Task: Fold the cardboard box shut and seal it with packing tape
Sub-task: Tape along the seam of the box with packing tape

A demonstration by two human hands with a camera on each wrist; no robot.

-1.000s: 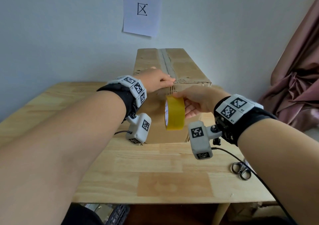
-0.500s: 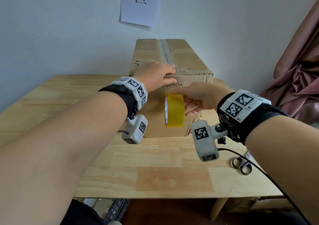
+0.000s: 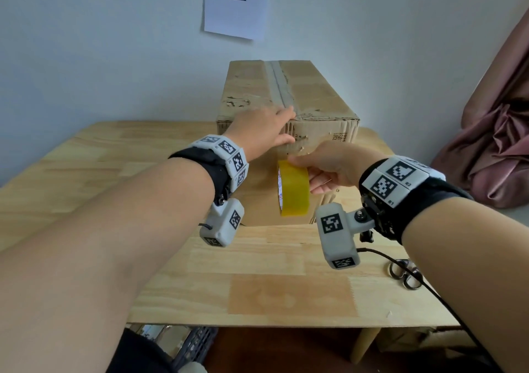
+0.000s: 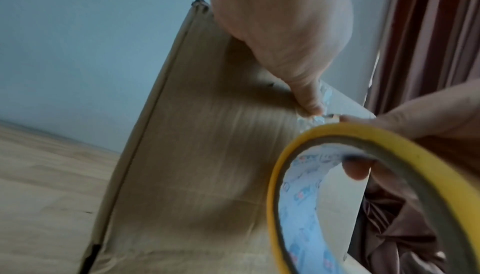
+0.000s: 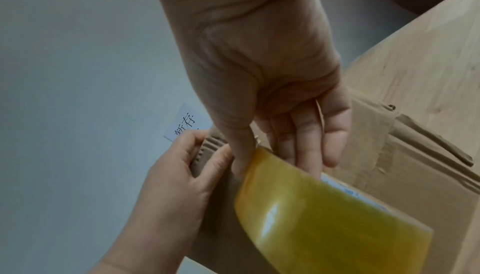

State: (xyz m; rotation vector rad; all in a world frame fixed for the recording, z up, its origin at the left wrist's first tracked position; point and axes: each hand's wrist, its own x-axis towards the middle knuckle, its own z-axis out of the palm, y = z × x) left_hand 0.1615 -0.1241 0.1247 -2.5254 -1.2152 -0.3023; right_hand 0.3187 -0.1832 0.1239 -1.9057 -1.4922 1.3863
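Cardboard box (image 3: 289, 106) stands closed in the middle of the head view, on the far part of the wooden tabletop (image 3: 257, 272) and close to the pale wall. A strip of clear tape runs lengthwise along its top seam, and its near end face is creased and scuffed.

Left hand (image 3: 264, 129) lies over the box's near top edge, left of centre in the frame, fingers extended across the top and thumb pressed against the end face; the left wrist view shows the thumb tip bearing on shiny tape stuck there. Its fingers grip the box corner between them and the thumb, as the right wrist view shows.

Right hand (image 3: 329, 166) is just below and to the right of it, holding the yellow tape roll (image 3: 293, 189) in front of the box's end face. The thumb sits on the roll's outer rim, and at least one finger passes through the core. The roll stands on edge, its open side facing the left of the frame, clear of the tabletop.

At the lower right, scissors (image 3: 405, 275) lie on the tabletop. A paper sign (image 3: 237, 3) hangs on the wall at the top centre, and a pink curtain (image 3: 498, 132) fills the right edge.
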